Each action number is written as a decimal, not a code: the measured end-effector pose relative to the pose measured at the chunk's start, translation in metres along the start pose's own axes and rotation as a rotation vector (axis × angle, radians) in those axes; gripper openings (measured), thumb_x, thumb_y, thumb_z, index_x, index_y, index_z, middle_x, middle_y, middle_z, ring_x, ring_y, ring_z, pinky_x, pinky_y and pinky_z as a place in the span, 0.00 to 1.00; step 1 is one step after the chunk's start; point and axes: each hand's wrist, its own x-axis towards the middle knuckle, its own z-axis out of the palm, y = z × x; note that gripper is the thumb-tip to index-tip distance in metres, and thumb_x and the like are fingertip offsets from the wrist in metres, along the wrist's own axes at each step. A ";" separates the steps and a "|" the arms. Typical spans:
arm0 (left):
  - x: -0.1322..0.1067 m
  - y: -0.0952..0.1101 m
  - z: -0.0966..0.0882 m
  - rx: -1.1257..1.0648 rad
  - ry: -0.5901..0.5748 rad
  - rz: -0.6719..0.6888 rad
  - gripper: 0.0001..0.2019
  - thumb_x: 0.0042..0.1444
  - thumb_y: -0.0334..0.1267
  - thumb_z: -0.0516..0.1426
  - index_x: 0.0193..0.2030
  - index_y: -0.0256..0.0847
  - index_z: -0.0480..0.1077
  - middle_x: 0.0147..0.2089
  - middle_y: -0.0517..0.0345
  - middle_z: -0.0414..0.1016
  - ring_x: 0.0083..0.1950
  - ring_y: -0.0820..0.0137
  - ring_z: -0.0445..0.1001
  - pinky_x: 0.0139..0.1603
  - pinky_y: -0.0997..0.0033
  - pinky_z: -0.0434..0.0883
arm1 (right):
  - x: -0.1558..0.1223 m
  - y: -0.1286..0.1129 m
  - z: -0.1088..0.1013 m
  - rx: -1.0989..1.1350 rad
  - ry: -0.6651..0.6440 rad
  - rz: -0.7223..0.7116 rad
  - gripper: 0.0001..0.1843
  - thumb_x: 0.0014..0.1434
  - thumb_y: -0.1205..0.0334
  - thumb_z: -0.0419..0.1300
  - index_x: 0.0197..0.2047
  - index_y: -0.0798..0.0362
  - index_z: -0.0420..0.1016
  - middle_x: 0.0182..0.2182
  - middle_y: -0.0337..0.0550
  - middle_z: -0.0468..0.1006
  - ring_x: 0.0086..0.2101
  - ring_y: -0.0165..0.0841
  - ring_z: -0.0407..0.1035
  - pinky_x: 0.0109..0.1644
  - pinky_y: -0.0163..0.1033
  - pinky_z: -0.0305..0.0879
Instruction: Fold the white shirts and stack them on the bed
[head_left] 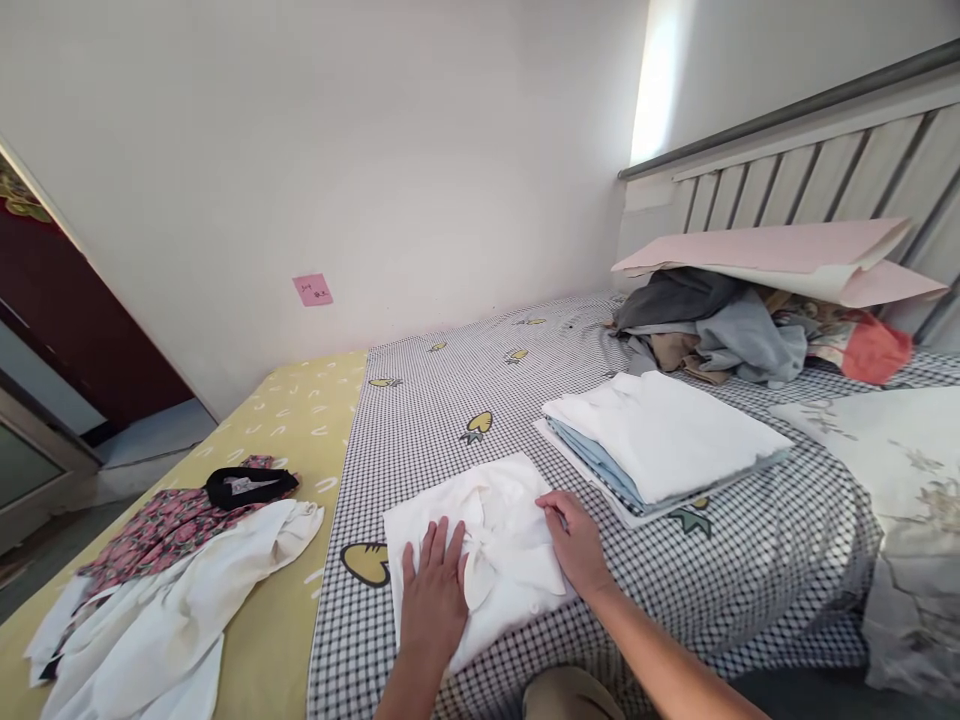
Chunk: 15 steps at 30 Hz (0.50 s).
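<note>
A white garment (pixel 480 545), folded into a rough square, lies on the black-and-white checked bedsheet (pixel 750 560). My left hand (pixel 433 595) rests flat on its near left part, fingers stretched out and open. My right hand (pixel 576 540) lies on the garment's right edge with fingers curled down against the cloth; I cannot make out whether it pinches the fabric. Just right of it stands a neat stack of folded clothes (pixel 660 440), white on top with pale blue beneath.
A yellow sheet (pixel 300 430) covers the bed's left part, with a white garment (pixel 180 610) and a floral one with a black collar (pixel 187 510) lying loose. A heap of unfolded clothes (pixel 735 330) under pink paper (pixel 787 250) sits by the headboard. A pillow (pixel 892 450) lies right.
</note>
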 end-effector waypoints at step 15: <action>0.000 -0.002 0.009 0.030 0.074 0.018 0.27 0.69 0.35 0.43 0.73 0.52 0.55 0.76 0.55 0.57 0.76 0.56 0.58 0.72 0.36 0.62 | -0.002 -0.007 -0.002 -0.049 -0.036 -0.005 0.13 0.64 0.59 0.51 0.38 0.49 0.77 0.40 0.48 0.78 0.43 0.43 0.74 0.50 0.49 0.71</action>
